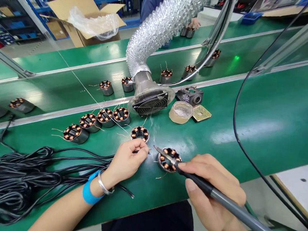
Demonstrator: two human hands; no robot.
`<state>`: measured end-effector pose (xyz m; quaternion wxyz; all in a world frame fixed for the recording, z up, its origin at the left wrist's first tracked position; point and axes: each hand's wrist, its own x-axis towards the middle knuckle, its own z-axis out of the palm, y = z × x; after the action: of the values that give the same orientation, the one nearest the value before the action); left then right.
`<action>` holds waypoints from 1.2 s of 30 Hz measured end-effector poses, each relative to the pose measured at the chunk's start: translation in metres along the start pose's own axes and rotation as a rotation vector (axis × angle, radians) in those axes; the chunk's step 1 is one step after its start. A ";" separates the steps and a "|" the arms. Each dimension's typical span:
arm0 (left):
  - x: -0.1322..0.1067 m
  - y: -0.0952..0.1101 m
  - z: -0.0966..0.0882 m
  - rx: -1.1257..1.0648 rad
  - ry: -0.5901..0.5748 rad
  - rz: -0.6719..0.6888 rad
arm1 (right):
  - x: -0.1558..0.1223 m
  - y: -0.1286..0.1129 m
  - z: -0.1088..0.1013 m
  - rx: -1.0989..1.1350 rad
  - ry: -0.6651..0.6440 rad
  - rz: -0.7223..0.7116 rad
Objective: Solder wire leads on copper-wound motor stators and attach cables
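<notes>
In my right hand (212, 192) is a soldering iron (197, 180), its tip pointing left toward my left hand (128, 160). Pinched between the left thumb and fingers is a black cable (137, 151) whose thin wire ends stick out near the iron's tip. Beneath the iron a motor stator (169, 167) with copper windings rests on the bench, partly covered by the iron. Just behind my left fingers stands another stator (139, 133). Faint smoke rises near the tip. A blue wrist strap (90, 189) and a silver bracelet circle my left wrist.
A fume extractor hood (152, 102) hangs over the bench on a silver duct. Several stators (88, 122) line up at left, beside a heap of black cables (16, 182). A round tin (181, 112), a sponge and an iron holder (190, 95) stand right. Another person works across the bench.
</notes>
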<state>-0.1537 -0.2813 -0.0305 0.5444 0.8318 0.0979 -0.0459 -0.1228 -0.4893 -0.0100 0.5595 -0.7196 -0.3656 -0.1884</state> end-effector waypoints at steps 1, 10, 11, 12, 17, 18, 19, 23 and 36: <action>0.000 0.000 0.000 0.002 0.001 -0.001 | -0.001 0.001 0.000 0.002 -0.003 0.002; 0.001 0.001 0.001 0.000 0.005 -0.009 | -0.003 0.004 0.004 0.035 -0.060 0.030; 0.001 0.001 0.001 0.000 0.004 -0.007 | -0.003 0.004 0.005 0.035 -0.060 0.026; 0.001 0.002 0.001 0.001 0.003 -0.004 | -0.003 0.004 0.005 0.034 -0.062 0.023; 0.000 0.000 0.001 0.004 -0.001 0.002 | -0.004 0.004 0.006 0.043 -0.062 0.022; 0.000 -0.001 0.001 0.003 0.000 0.000 | -0.004 0.004 0.006 0.044 -0.052 0.025; 0.000 -0.001 0.001 0.003 0.000 -0.004 | -0.005 0.003 0.006 0.044 -0.039 0.031; 0.001 -0.001 0.001 0.011 -0.003 -0.004 | -0.006 0.003 0.003 0.041 0.038 0.041; 0.001 -0.001 0.001 -0.007 -0.009 0.002 | -0.010 0.014 0.008 -0.015 0.139 0.008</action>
<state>-0.1531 -0.2817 -0.0316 0.5479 0.8297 0.0948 -0.0489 -0.1205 -0.4869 -0.0287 0.5790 -0.7102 -0.3217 -0.2385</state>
